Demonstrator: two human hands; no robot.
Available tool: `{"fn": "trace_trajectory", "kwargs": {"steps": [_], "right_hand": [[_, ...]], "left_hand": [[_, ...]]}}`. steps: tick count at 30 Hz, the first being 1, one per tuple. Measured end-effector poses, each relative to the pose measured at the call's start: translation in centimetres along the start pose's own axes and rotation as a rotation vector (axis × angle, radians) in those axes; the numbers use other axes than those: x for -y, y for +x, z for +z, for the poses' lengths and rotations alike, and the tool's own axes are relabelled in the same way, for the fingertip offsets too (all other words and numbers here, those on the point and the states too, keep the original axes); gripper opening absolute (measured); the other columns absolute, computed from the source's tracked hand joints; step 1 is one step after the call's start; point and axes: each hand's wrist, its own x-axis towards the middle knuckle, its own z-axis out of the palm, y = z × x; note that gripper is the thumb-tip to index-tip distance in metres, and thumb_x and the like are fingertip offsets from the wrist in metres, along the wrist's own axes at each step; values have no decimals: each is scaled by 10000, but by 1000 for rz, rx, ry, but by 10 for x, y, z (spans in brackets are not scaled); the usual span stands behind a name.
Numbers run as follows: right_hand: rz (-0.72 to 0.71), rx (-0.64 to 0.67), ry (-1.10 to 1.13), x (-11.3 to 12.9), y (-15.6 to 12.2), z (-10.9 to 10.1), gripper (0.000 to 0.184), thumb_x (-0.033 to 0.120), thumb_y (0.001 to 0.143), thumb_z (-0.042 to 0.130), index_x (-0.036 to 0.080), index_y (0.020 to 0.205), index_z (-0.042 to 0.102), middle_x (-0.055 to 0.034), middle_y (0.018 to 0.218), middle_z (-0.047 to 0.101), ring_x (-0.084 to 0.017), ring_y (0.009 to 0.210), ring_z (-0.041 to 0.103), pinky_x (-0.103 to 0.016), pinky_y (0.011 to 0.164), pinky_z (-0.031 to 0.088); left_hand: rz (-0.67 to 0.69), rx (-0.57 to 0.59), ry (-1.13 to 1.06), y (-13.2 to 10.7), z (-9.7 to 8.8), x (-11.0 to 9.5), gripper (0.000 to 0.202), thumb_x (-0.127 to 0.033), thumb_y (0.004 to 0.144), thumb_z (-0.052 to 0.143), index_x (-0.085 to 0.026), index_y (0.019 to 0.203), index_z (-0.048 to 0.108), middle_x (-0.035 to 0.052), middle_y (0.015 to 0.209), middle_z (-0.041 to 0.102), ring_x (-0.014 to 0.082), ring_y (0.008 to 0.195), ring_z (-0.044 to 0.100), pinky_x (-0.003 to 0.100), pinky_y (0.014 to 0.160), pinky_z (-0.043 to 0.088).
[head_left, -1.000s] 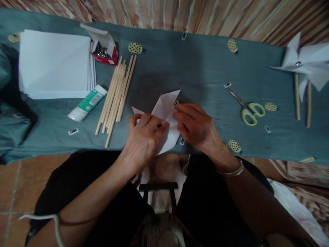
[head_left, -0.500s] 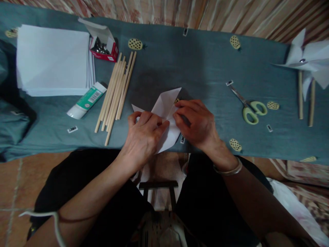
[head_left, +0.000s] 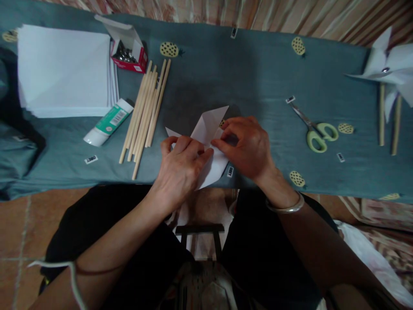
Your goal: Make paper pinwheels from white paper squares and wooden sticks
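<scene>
A white paper pinwheel (head_left: pixel 209 125), partly folded, lies at the front edge of the cloth-covered table between my hands. My left hand (head_left: pixel 182 165) presses on its left side, fingers curled over the paper and thumb near its centre. From the right, my right hand (head_left: pixel 247 148) pinches a paper flap, with thumb and index finger close to the middle. One pointed flap rises at the top of the sheet, and another tip shows beyond my left fingers. My fingers hide part of the centre.
Left are a paper stack (head_left: pixel 64 71), an open red box (head_left: pixel 129 60) of small metal pieces, a glue tube (head_left: pixel 109 122) and several wooden sticks (head_left: pixel 145 114). Scissors (head_left: pixel 312 127) with green handles lie right. White pinwheels (head_left: pixel 387 64) on sticks sit at the far right.
My right thumb and index finger have moved left and inward, toward the pinwheel's centre. My left hand keeps its hold, and the whole view has shifted slightly.
</scene>
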Motion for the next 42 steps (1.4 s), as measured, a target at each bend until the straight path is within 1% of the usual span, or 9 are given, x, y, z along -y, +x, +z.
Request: {"fn": "trace_trajectory", "kwargs": {"steps": [3, 6, 12, 22, 27, 32, 36, 38, 42], "right_hand": [[3, 9, -14, -1, 2, 0, 232, 290, 824, 717, 272, 644, 571, -35, 839, 713, -254, 854, 659, -460, 797, 525], [-6, 10, -10, -1, 4, 0, 247, 323, 792, 759, 272, 640, 571, -29, 794, 691, -255, 818, 655, -467, 792, 528], [-29, 20, -22, -2, 5, 0, 257, 345, 798, 761, 254, 650, 572, -32, 793, 681, -236, 809, 644, -444, 797, 529], [-14, 42, -62, 3, 5, -1, 243, 278, 781, 772, 250, 657, 565, -51, 824, 681, -250, 840, 643, -449, 817, 526], [-41, 33, -64, 5, 4, -1, 249, 295, 808, 753, 246, 662, 558, -35, 796, 677, -246, 834, 647, -448, 811, 521], [-20, 35, -79, 7, 2, -1, 254, 272, 770, 795, 222, 672, 566, -40, 823, 683, -236, 868, 641, -416, 814, 508], [-12, 39, -82, 9, 1, -1, 247, 269, 764, 804, 209, 694, 575, -64, 856, 691, -242, 889, 637, -416, 829, 493], [-20, 26, -81, 9, 1, -1, 251, 264, 768, 802, 219, 693, 566, -58, 846, 690, -239, 868, 638, -422, 835, 494], [-36, 15, -82, 8, 0, 0, 254, 279, 813, 754, 256, 682, 539, -23, 816, 672, -226, 843, 633, -423, 824, 503]], "left_hand": [[-12, 22, -1, 0, -1, 0, 265, -214, 952, 458, -246, 1135, 646, 50, 996, 662, 270, 1031, 545, 459, 931, 314], [-5, 30, 5, 0, -1, 0, 274, -214, 951, 450, -241, 1142, 645, 53, 993, 664, 269, 1015, 544, 460, 924, 318], [-22, 16, -12, 0, 1, 0, 275, -201, 944, 449, -252, 1125, 650, 42, 966, 662, 270, 1006, 543, 465, 922, 315], [-24, 3, -24, 2, 1, 1, 246, -202, 948, 476, -250, 1112, 653, 34, 978, 679, 265, 1024, 560, 464, 937, 305], [-24, -30, 5, 0, 2, 2, 236, -235, 970, 451, -278, 1101, 642, 16, 984, 698, 246, 1015, 573, 464, 939, 315], [9, -41, -4, -1, 2, 4, 206, -242, 971, 481, -280, 1056, 664, 2, 969, 713, 241, 1004, 586, 467, 936, 319], [-15, -49, -51, -1, -4, 1, 231, -204, 958, 493, -259, 1096, 669, 25, 971, 722, 240, 990, 593, 452, 899, 356], [-47, -50, -107, 0, -9, -1, 224, -237, 956, 501, -234, 1094, 678, 48, 961, 719, 244, 982, 590, 448, 885, 377], [-109, -46, -201, 2, -15, -6, 280, -432, 959, 502, -234, 1021, 691, 45, 938, 711, 247, 960, 587, 450, 875, 387]]}}
